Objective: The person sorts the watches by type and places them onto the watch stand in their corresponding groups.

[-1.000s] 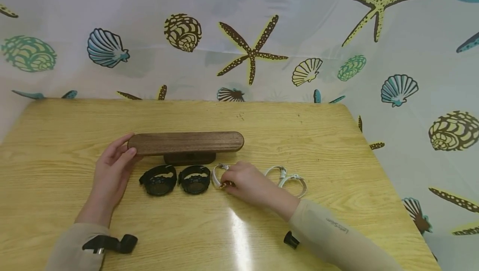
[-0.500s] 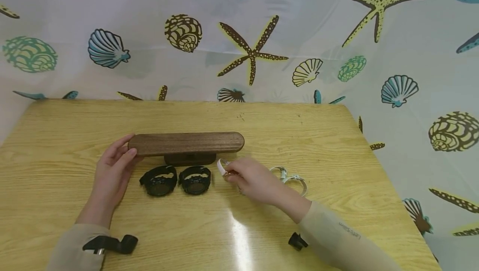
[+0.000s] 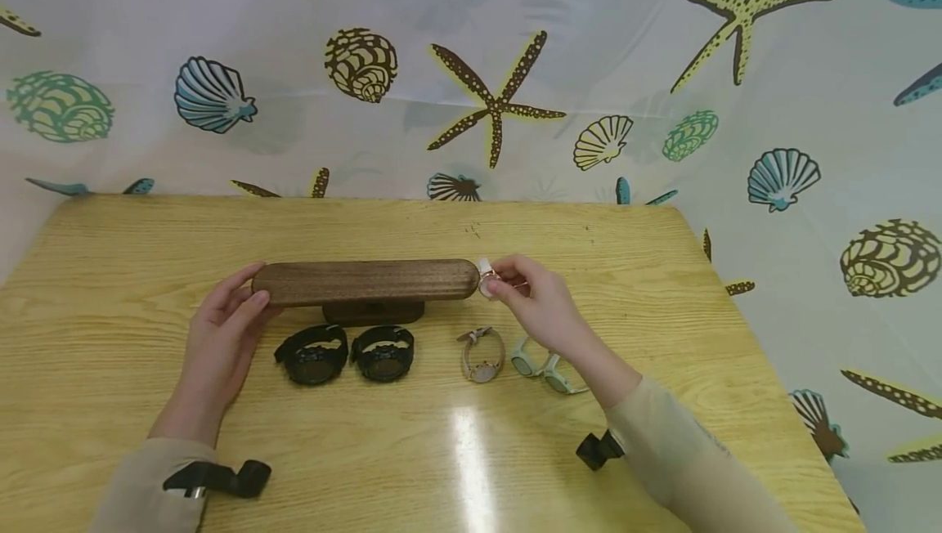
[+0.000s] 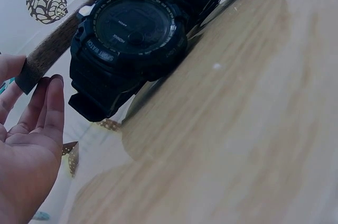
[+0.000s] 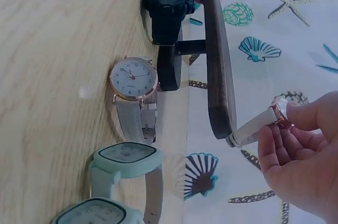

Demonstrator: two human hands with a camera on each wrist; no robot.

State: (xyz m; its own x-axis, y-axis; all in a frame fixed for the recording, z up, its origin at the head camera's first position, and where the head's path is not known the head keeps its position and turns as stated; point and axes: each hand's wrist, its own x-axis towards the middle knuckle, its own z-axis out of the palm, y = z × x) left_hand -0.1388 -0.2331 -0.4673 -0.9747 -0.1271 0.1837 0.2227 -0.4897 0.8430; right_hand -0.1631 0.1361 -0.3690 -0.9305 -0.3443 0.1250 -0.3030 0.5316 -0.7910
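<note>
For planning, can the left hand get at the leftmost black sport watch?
Probably yes: the leftmost black sport watch lies uncovered nearby, but the left hand must first release the wooden stand.

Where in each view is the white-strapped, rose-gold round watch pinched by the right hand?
Head: watch just right of centre, slightly below mid-height.
Left wrist: not in it.
Right wrist: right of centre, in the right hand.
Shared landmark: long dark brown wooden bar, in all three.
</note>
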